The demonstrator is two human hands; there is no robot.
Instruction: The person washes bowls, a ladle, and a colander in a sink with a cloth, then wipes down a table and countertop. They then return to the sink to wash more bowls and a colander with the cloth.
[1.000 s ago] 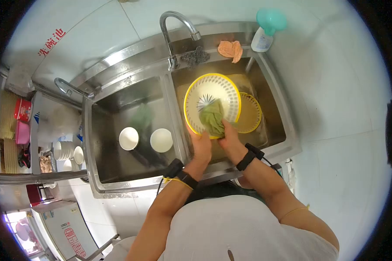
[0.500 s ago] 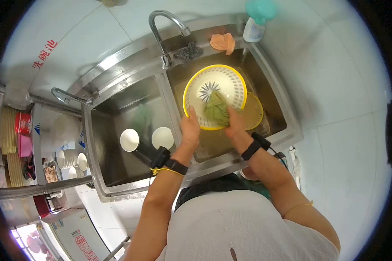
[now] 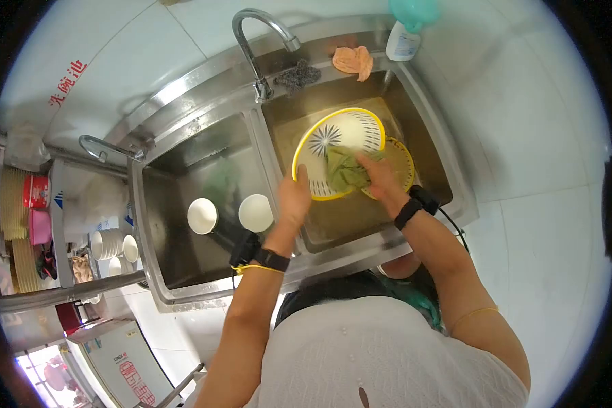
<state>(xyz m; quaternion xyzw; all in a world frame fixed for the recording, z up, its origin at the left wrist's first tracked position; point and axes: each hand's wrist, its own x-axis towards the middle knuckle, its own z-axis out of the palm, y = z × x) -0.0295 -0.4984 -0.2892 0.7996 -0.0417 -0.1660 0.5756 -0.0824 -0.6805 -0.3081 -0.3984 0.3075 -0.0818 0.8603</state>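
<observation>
A white plastic colander with a yellow rim (image 3: pixel 325 139) is held tilted over the right sink basin. My left hand (image 3: pixel 295 196) grips its near left rim, thumb on the inside. Bunched against the colander's inner wall is a green cloth (image 3: pixel 347 169), with my right hand (image 3: pixel 382 178) closed on its right side. A second yellow-rimmed basket (image 3: pixel 402 165) sits in the murky water below, partly hidden by the colander and my right hand.
Two white bowls, a left one (image 3: pixel 202 216) and a right one (image 3: pixel 256 213), are in the left basin. A tall faucet (image 3: pixel 250 58) rises behind the divider. A dark scrubber (image 3: pixel 298 76), an orange cloth (image 3: pixel 353 62) and a white bottle (image 3: pixel 403 42) line the back ledge.
The colander has tipped further. My right hand has moved slightly right with the green cloth, which is more spread out. My left hand keeps its hold on the rim.
</observation>
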